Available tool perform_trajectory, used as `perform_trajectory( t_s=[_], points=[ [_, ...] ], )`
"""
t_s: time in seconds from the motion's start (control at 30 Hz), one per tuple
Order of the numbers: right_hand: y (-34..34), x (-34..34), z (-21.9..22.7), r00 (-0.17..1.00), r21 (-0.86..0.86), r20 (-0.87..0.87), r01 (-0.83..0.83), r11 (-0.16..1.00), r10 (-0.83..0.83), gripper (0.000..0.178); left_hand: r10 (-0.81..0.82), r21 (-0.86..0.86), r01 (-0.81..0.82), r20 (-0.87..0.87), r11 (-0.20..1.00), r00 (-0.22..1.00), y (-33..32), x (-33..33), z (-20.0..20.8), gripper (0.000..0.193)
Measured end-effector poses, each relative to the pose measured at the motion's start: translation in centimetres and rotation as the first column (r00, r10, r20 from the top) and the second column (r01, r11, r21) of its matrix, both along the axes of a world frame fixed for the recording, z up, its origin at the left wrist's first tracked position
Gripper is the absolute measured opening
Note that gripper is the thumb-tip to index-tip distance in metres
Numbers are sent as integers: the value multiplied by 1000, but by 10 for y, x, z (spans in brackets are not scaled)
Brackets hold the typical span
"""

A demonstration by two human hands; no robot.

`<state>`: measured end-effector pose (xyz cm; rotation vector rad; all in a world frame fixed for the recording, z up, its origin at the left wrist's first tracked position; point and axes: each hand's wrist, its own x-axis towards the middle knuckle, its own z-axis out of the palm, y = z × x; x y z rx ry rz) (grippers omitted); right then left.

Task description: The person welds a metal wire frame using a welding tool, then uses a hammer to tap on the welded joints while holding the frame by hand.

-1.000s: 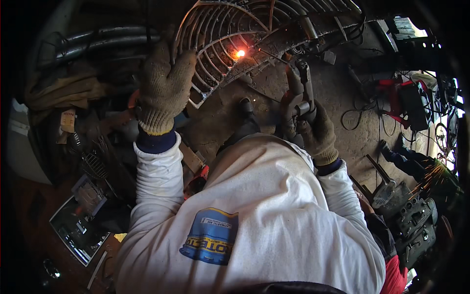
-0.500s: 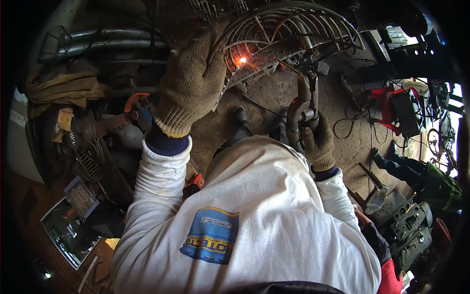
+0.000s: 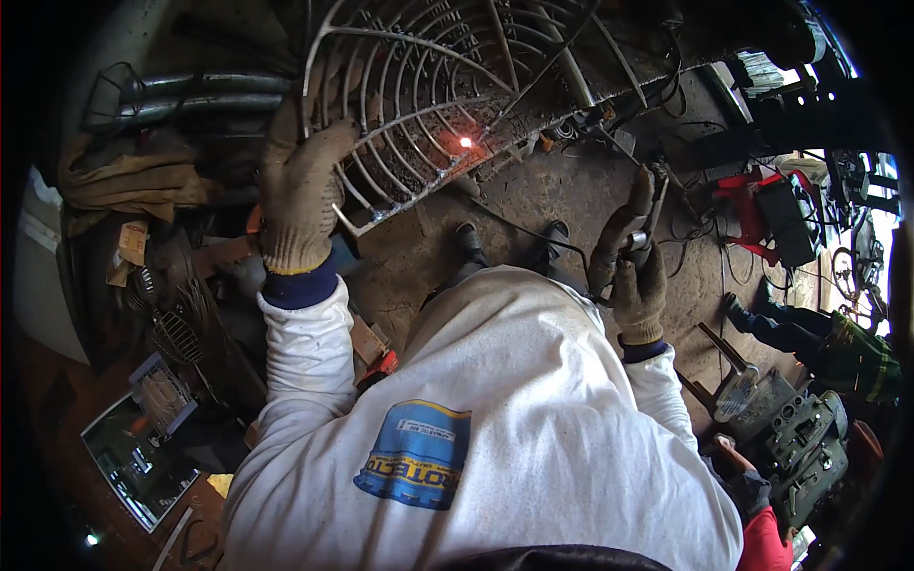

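A curved metal grille [image 3: 416, 122] of bent rods rises at the top middle, tilted so its ribs face me. One small spot on its lower edge glows orange-red. My left hand [image 3: 303, 190], in a brown knit glove, grips the grille's left side, the thumb lying over the ribs. My right hand [image 3: 640, 295], also gloved, is closed around a welding electrode holder [image 3: 624, 224] to the right. From the holder's tip a thin electrode [image 3: 621, 147] points up and left, apart from the glowing spot.
Metal pipes [image 3: 209, 86] and a brown cloth [image 3: 133, 176] lie at the left. At the right are a red chair [image 3: 747, 214], cables on the floor and a grey-green machine [image 3: 809, 438]. A co-worker's legs [image 3: 776, 324] and another person's arm [image 3: 733, 457] show at the right.
The grille has turned up to show its ribs, and my left hand has shifted left and down with it. My right hand has drawn the electrode holder rightward. The glow has shrunk.
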<state>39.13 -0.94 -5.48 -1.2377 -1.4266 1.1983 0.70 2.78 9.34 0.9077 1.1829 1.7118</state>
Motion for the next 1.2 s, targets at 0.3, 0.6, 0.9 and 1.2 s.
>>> perform_trajectory(
  t_s=[0.3, 0.6, 0.9, 1.2],
  points=[
    [10, 14, -8, 999, -12, 15, 42, 999, -42, 49, -27, 89, 6, 240, 996, 970, -15, -19, 1, 50],
    [15, 12, -1, 999, -47, -27, 46, 998, -47, 47, 54, 53, -69, 244, 996, 968, -12, -16, 3, 46],
    [15, 16, -5, 998, -72, -28, 59, 996, -61, 45, 118, 2, -118, 81, 993, 990, -12, -13, 7, 54],
    [14, 11, -4, 993, -146, -44, 98, 984, -105, 38, 66, 16, -66, -18, 998, 998, -10, 8, 36, 53]
  ],
)
